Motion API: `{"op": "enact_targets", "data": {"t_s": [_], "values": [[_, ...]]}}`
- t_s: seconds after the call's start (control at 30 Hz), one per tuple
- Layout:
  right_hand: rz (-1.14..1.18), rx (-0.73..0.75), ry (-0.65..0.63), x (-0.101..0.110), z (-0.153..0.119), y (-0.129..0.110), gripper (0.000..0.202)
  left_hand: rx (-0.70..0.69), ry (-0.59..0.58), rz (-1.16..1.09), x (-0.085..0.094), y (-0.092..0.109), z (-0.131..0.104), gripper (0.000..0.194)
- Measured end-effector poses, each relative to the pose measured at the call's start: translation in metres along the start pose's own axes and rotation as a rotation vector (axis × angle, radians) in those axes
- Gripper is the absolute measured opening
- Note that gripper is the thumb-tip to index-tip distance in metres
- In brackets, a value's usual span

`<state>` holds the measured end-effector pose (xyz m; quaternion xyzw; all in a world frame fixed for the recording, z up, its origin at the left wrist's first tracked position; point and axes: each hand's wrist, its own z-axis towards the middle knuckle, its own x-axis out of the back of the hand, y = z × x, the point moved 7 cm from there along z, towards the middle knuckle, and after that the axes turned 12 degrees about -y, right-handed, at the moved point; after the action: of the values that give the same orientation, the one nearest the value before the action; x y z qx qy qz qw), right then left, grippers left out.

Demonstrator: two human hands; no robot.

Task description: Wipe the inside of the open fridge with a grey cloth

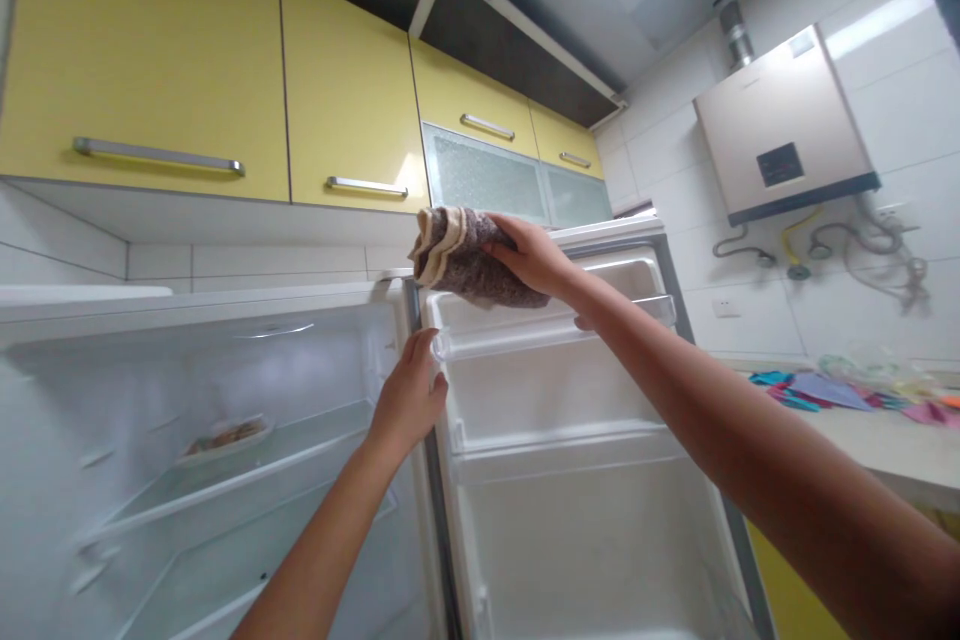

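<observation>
Clamps the cloth (476, 272) in the right grip (534, 255) by the door (577, 545) top corner nearest the fridge (52, 450); holds the left grip (405, 395) loosely parted below. Could pinch the left fingers (417, 345) by knocking the door shut.

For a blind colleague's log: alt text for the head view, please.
Right hand holds a folded brown cloth by an open fridge door; the left hand is near its edge. Inside the fridge, a tray sits on a shelf.
</observation>
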<state>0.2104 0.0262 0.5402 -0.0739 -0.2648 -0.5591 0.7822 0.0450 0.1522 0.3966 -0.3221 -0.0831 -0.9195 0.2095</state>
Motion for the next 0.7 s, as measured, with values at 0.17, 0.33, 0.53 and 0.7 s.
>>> {"op": "enact_targets", "data": {"t_s": [0.17, 0.33, 0.53, 0.7], "values": [[-0.249, 0.019, -0.092, -0.012, -0.026, -0.035, 0.045, -0.009, 0.027, -0.018, 0.0, -0.001, -0.003, 0.054], [-0.437, 0.016, -0.392, -0.068, -0.051, -0.049, 0.045, 0.061, 0.032, 0.04, 0.001, -0.01, 0.001, 0.041], [-0.492, -0.04, -0.488, -0.051, -0.063, -0.026, 0.044, 0.005, -0.014, 0.026, 0.008, -0.007, 0.006, 0.046], [-0.493, -0.276, -0.565, -0.018, -0.086, 0.023, 0.043, 0.004, -0.034, 0.011, 0.006, -0.001, 0.008, 0.051]]}}
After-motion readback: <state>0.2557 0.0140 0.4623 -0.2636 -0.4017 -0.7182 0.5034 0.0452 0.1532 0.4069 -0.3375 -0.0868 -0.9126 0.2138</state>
